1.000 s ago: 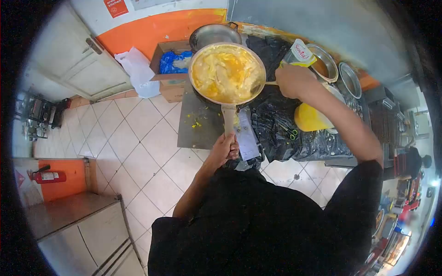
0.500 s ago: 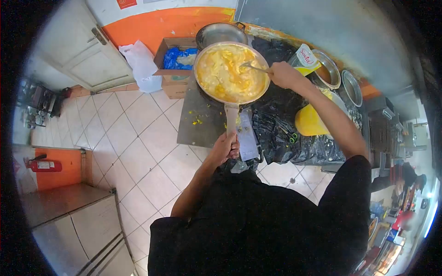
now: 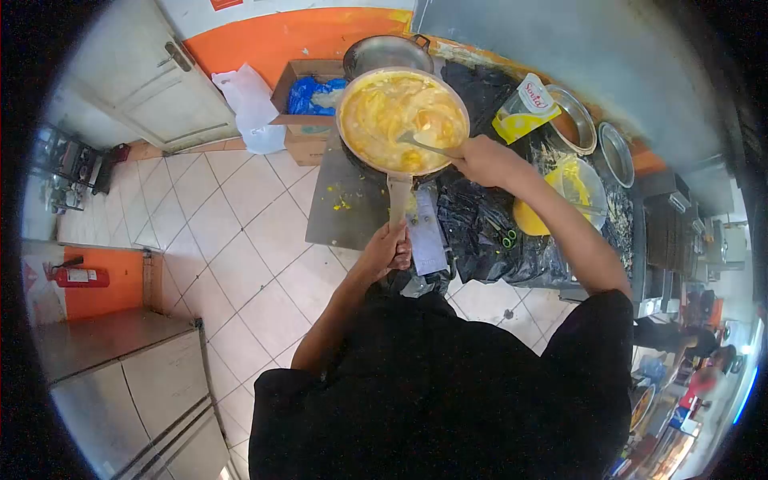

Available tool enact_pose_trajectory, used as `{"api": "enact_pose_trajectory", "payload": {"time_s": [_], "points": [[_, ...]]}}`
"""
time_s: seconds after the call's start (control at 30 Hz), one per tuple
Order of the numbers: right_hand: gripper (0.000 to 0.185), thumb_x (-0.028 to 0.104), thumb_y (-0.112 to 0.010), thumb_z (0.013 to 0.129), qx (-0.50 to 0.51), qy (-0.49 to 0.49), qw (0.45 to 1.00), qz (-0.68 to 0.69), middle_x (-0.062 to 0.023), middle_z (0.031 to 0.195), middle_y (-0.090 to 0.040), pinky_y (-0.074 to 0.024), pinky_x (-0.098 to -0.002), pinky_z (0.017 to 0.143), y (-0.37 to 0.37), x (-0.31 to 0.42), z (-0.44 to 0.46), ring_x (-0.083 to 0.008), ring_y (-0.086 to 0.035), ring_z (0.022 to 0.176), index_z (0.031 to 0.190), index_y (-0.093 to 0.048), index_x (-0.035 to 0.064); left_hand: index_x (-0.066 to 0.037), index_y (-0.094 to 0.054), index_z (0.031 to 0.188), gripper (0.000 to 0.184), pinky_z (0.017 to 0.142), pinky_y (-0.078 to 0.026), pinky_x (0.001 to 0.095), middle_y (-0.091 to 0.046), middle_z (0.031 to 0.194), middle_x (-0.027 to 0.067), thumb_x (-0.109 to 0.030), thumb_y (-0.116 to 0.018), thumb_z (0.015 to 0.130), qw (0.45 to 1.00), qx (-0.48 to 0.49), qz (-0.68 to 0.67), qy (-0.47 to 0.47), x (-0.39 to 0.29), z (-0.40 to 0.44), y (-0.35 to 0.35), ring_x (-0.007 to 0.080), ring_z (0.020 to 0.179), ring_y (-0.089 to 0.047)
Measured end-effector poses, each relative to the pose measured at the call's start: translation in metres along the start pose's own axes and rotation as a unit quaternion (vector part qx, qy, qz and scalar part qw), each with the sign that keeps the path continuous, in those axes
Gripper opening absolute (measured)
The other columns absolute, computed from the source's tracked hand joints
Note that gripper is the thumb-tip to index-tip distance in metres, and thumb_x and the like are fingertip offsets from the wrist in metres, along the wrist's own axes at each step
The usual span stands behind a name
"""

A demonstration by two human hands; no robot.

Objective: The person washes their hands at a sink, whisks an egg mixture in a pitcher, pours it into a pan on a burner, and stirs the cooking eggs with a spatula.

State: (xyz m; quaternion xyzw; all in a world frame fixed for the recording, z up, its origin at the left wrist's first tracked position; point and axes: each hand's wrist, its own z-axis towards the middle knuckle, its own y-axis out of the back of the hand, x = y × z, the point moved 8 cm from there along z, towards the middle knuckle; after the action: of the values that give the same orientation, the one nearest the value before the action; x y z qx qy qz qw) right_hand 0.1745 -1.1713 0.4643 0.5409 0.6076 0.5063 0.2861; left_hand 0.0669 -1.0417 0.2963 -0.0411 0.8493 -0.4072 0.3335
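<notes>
Head view: left grip [image 3: 390,248] holds pan [image 3: 399,196] of yellow mixture [image 3: 380,116]; right grip [image 3: 490,162] holds utensil [image 3: 433,147].

A red fire extinguisher [image 3: 82,277] before orange panelling [image 3: 104,301] — white bag [image 3: 250,106] by a door [image 3: 152,92].

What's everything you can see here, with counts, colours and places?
Pan: one, beige, centre
Mixture: one, yellow, in pan
Utensil: one, grey, in mixture
Wok: one, grey, behind pan
Pouch: one, yellow-white, right of pan
Dishes: two, silver, beyond pouch
Tub: one, yellow, under right forearm
Scissors: one, green-handled, on black plastic
Box: one, brown, left of wok
Bag: one, white, near door
Extinguisher: one, red, far left
Cabinet: one, grey, lower left
Left hand: one, bare, holding pan
Right hand: one, bare, holding utensil
</notes>
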Motion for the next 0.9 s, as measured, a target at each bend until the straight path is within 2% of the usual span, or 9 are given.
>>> {"api": "enact_pose_trajectory", "payload": {"time_s": [0.1,0.17,0.3,0.33,0.43,0.53,0.7,0.77,0.9], "points": [[0.028,0.017,-0.048,0.081,0.020,0.007,0.999,-0.024,-0.0194,0.083,-0.060,-0.0461,-0.0410,0.069,0.018,-0.009,-0.015,-0.0348,-0.058,0.077,0.107,-0.058,0.0127,-0.009,-0.042,0.079,0.030,0.038,-0.029,0.0253,-0.033,0.052,-0.0022,-0.036,-0.039,0.091,1.000,-0.016,-0.015,0.005,0.002,0.001,0.001,0.0099,0.040,-0.032],[0.027,0.018,-0.049,0.081,-0.016,0.027,0.999,-0.032,-0.0188,0.083,-0.060,-0.0459,-0.0396,0.069,0.033,-0.007,-0.030,-0.0341,-0.058,0.076,0.106,-0.059,0.0129,-0.009,-0.043,0.080,0.030,0.037,-0.029,0.0256,-0.033,0.052,-0.0022,-0.036,-0.039,0.091,1.000,-0.011,-0.011,-0.003,0.000,0.000,0.000,0.0098,0.040,-0.033],[0.026,0.017,-0.052,0.079,-0.001,-0.055,0.998,-0.024,-0.0187,0.083,-0.060,-0.0455,-0.0398,0.070,0.061,0.001,-0.062,-0.0334,-0.058,0.076,0.104,-0.060,0.0133,-0.009,-0.043,0.080,0.029,0.037,-0.029,0.0256,-0.033,0.052,-0.0023,-0.035,-0.038,0.092,1.000,-0.011,-0.028,0.005,0.005,0.002,0.003,0.0093,0.040,-0.033],[0.026,0.016,-0.052,0.079,0.007,-0.090,0.996,-0.018,-0.0186,0.083,-0.060,-0.0454,-0.0402,0.070,0.061,0.000,-0.067,-0.0329,-0.058,0.077,0.104,-0.061,0.0135,-0.009,-0.043,0.080,0.029,0.037,-0.029,0.0256,-0.033,0.052,-0.0023,-0.035,-0.038,0.092,1.000,-0.011,-0.029,0.007,0.004,0.001,0.002,0.0093,0.040,-0.033],[0.026,0.016,-0.052,0.079,0.037,-0.084,0.995,-0.043,-0.0183,0.082,-0.060,-0.0457,-0.0409,0.071,0.035,0.001,-0.063,-0.0328,-0.059,0.077,0.104,-0.061,0.0132,-0.009,-0.042,0.079,0.028,0.037,-0.029,0.0253,-0.033,0.052,-0.0022,-0.034,-0.037,0.092,1.000,-0.008,-0.023,-0.003,-0.001,-0.002,-0.003,0.0093,0.040,-0.033],[0.023,0.018,-0.050,0.080,0.015,-0.096,0.994,-0.039,-0.0188,0.080,-0.061,-0.0469,-0.0427,0.069,-0.003,-0.002,-0.045,-0.0349,-0.059,0.075,0.098,-0.062,0.0106,-0.009,-0.040,0.078,0.028,0.037,-0.030,0.0254,-0.033,0.052,-0.0019,-0.033,-0.036,0.093,1.000,-0.019,-0.004,0.004,0.000,-0.003,-0.001,0.0096,0.040,-0.033],[0.022,0.019,-0.047,0.082,-0.016,-0.129,0.991,-0.017,-0.0214,0.079,-0.060,-0.0478,-0.0456,0.066,-0.004,0.010,-0.027,-0.0381,-0.059,0.073,0.091,-0.062,0.0047,-0.009,-0.039,0.078,0.027,0.036,-0.031,0.0261,-0.032,0.053,-0.0013,-0.032,-0.036,0.093,1.000,-0.004,0.004,-0.016,-0.002,-0.002,-0.002,0.0102,0.040,-0.033],[0.019,0.007,-0.046,0.075,-0.035,-0.154,0.987,0.006,-0.0238,0.082,-0.060,-0.0490,-0.0431,0.069,-0.004,0.007,-0.016,-0.0366,-0.060,0.078,0.082,-0.061,-0.0020,-0.009,-0.039,0.078,0.027,0.037,-0.031,0.0259,-0.032,0.053,-0.0014,-0.032,-0.036,0.093,1.000,-0.007,0.003,-0.010,-0.002,-0.002,-0.001,0.0102,0.040,-0.033],[0.018,0.007,-0.047,0.075,-0.061,-0.131,0.989,0.014,-0.0241,0.083,-0.060,-0.0490,-0.0424,0.069,-0.010,-0.001,0.015,-0.0360,-0.061,0.080,0.083,-0.060,-0.0025,-0.009,-0.040,0.079,0.026,0.038,-0.030,0.0253,-0.033,0.053,-0.0014,-0.031,-0.036,0.093,1.000,-0.010,0.012,-0.003,-0.001,-0.002,0.001,0.0099,0.041,-0.032]]}}
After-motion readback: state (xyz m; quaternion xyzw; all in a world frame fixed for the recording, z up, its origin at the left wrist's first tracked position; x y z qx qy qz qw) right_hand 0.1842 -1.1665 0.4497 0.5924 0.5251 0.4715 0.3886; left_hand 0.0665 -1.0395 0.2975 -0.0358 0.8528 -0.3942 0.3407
